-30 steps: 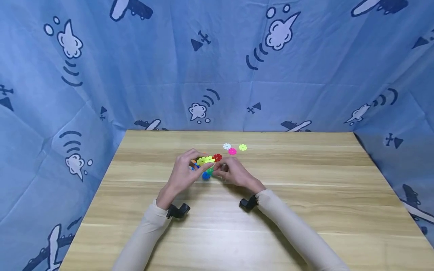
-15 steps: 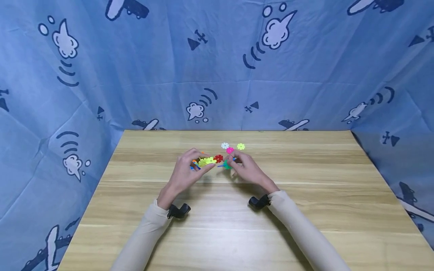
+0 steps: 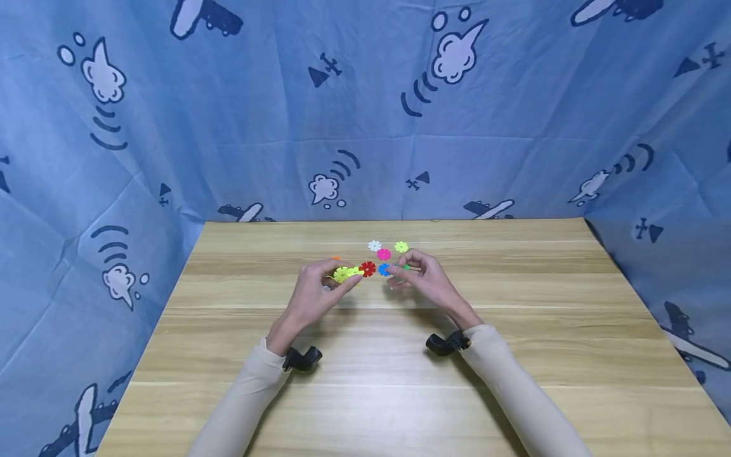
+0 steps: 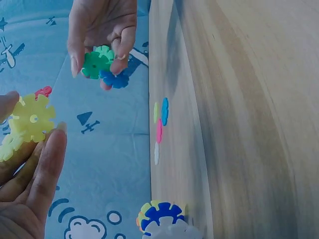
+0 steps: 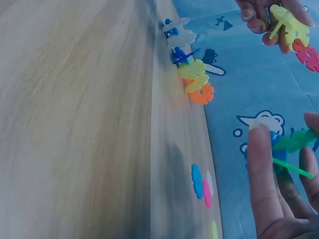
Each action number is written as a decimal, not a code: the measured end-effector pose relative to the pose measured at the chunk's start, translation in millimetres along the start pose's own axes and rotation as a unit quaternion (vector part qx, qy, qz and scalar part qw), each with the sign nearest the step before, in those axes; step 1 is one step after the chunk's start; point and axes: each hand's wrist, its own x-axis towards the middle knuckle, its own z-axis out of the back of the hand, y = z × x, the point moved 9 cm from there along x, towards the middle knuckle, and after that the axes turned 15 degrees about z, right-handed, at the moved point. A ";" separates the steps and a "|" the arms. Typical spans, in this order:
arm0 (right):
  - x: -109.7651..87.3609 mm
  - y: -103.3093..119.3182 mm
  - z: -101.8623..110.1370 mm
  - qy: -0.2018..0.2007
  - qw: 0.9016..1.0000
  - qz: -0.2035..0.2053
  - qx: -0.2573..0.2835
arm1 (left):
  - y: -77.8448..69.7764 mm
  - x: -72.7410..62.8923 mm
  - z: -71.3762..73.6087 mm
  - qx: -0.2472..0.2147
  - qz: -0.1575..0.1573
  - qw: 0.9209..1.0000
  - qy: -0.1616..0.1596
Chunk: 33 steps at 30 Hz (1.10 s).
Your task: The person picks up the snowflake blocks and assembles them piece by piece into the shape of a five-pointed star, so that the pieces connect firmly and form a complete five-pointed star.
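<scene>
**Joining status: partial**

Left hand (image 3: 311,290) — grasping a yellow-red chain (image 5: 297,35), left of the pink disc (image 3: 384,254). Right hand (image 3: 432,280) — grasping a green-blue piece (image 4: 98,65), right of the pink disc. Judged done: both held joins, plus a cluster (image 5: 193,70) left of the pink disc. Judged remaining: the pink disc and, lying singly near it, the white disc (image 3: 374,245), yellow disc (image 3: 401,246) and blue disc (image 4: 165,111).

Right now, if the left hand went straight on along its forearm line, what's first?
Probably the orange, plastic-looking flower disc, peeking out just beyond the left hand in the head view. Depth is unclear; the hand looks raised and may pass above it.
</scene>
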 end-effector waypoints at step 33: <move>-7.1 49.0 -2.3 -0.073 0.990 0.108 0.046 | 8.8 -5.2 -26.0 -0.080 0.071 0.991 0.082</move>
